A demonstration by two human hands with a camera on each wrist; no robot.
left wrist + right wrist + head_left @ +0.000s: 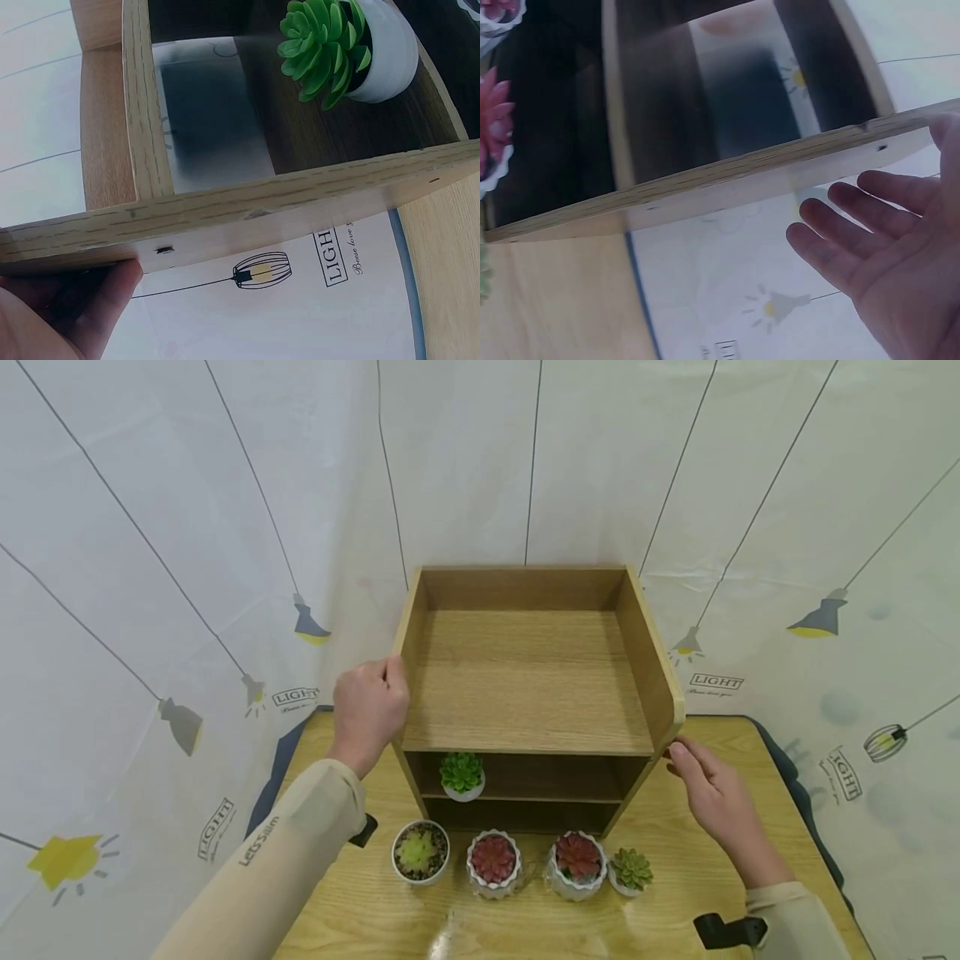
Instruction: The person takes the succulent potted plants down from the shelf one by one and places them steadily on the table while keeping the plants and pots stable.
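A wooden shelf unit [525, 677] stands on the table against the wall. My left hand [369, 706], its fingers curled, grips the upper part of the left side panel. In the left wrist view, the left fingers [116, 296] lie against that panel's outer face. At the right side panel is my right hand [716, 793], with the thumb by the front edge. The right wrist view shows the right fingers [840, 240] spread and nearly straight outside the panel. A green succulent in a white pot [462, 777] sits on the middle shelf, toward the left.
In front of the unit stand a yellow-green potted succulent [420, 852], two red succulents in scalloped white pots [493, 860] [578, 860], and a small green one [631, 870]. The wooden table [480, 935] meets lamp-patterned wall sheeting [480, 460] behind and at the sides.
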